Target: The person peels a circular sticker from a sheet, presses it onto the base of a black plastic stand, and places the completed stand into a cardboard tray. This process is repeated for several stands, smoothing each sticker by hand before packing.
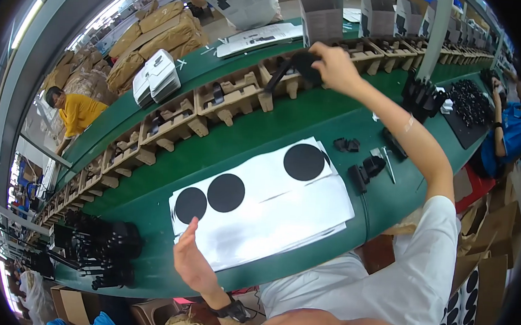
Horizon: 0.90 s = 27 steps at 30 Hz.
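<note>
We've got our right hand (337,69) gripping a black round-ended part (305,67) over the cardboard trays (234,102), past the far edge of the white sheets (274,221). Our left hand (195,263) just hovers, unclenched, by their near-left corner.

I've got my right hand (338,69) stretched way out, gripping a round-ended black piece (306,66) over the row of brown trays (231,102), while my left hand (194,263) is just hanging out, fingers loose, at the near left corner of some white sheets (274,221). Three black discs (226,193) sit on those sheets, and there's a messy pile of black parts (110,242) off to my left on the green bench (155,264).
</note>
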{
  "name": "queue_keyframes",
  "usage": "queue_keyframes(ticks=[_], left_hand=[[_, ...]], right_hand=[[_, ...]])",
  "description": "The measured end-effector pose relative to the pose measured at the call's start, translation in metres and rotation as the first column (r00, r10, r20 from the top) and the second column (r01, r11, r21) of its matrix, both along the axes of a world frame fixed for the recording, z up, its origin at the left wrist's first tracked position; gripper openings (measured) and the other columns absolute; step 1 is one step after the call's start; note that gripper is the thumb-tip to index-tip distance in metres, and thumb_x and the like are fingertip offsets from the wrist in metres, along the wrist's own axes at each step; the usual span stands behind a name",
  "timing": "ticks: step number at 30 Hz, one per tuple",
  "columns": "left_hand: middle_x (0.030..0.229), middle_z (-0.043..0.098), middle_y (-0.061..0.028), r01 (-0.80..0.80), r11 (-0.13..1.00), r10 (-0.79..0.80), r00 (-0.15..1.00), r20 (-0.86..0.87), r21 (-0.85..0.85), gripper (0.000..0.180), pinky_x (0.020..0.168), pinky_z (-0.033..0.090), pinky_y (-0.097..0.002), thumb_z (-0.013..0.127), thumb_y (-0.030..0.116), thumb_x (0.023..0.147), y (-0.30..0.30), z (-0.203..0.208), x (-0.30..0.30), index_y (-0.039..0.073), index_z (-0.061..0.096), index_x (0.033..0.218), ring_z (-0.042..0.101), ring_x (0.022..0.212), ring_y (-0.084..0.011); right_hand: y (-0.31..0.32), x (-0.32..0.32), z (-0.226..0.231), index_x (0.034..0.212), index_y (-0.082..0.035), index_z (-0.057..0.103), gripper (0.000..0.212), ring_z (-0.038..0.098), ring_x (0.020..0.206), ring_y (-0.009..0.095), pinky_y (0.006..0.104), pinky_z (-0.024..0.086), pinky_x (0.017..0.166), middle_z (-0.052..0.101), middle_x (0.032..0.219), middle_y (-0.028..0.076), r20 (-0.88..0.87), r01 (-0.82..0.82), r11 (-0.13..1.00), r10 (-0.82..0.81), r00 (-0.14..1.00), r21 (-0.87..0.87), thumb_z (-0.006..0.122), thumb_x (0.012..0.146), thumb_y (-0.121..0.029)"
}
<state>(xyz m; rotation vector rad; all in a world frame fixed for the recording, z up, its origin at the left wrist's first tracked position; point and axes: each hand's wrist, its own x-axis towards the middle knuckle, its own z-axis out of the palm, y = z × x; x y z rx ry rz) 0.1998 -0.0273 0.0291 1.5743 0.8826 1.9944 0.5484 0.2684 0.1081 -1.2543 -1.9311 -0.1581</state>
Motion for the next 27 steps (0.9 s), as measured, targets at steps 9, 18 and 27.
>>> queue_keyframes(ticks=[9, 18, 27], left_hand=[[0.122, 0.055, -0.0189, -0.490, 0.818, 0.223, 0.753, -0.620, -0.301, 0.036, 0.101, 0.032, -0.0459, 0.060, 0.014, 0.076, 0.010, -0.003, -0.023, -0.002, 0.059, 0.109, 0.045, 0.121, -0.0374], [0.125, 0.054, -0.0151, -0.592, 0.758, 0.180, 0.593, -0.785, -0.273, 0.035, 0.104, 0.027, -0.0475, 0.059, 0.012, 0.077, 0.044, -0.018, -0.031, -0.001, 0.059, 0.110, 0.040, 0.125, -0.0371], [0.126, 0.052, -0.0184, -0.660, 0.724, 0.278, 0.546, -0.791, -0.201, 0.033, 0.105, 0.024, -0.0489, 0.055, 0.010, 0.080, 0.051, -0.052, -0.004, -0.003, 0.058, 0.110, 0.036, 0.128, -0.0390]], right_hand=[[0.187, 0.036, -0.014, 0.102, -0.001, 0.064, 0.030, 0.058, 0.099, 0.038, 0.0424, 0.047, 0.086, 0.062, 0.101, 0.023, 0.051, 0.450, 0.860, -0.452, 0.891, -0.241, 0.058, 0.073, -0.006], [0.217, 0.069, -0.050, 0.107, -0.006, 0.065, 0.046, 0.051, 0.112, 0.038, 0.0426, 0.042, 0.095, 0.056, 0.116, 0.024, 0.305, 0.340, 0.783, -0.201, 0.931, -0.521, 0.057, 0.083, -0.045], [-0.008, -0.005, -0.050, 0.140, -0.027, 0.034, 0.056, 0.017, 0.132, 0.050, 0.0516, 0.017, 0.109, 0.018, 0.147, 0.025, 0.339, -0.008, 0.789, 0.273, 0.900, -0.614, 0.039, 0.091, -0.054]])
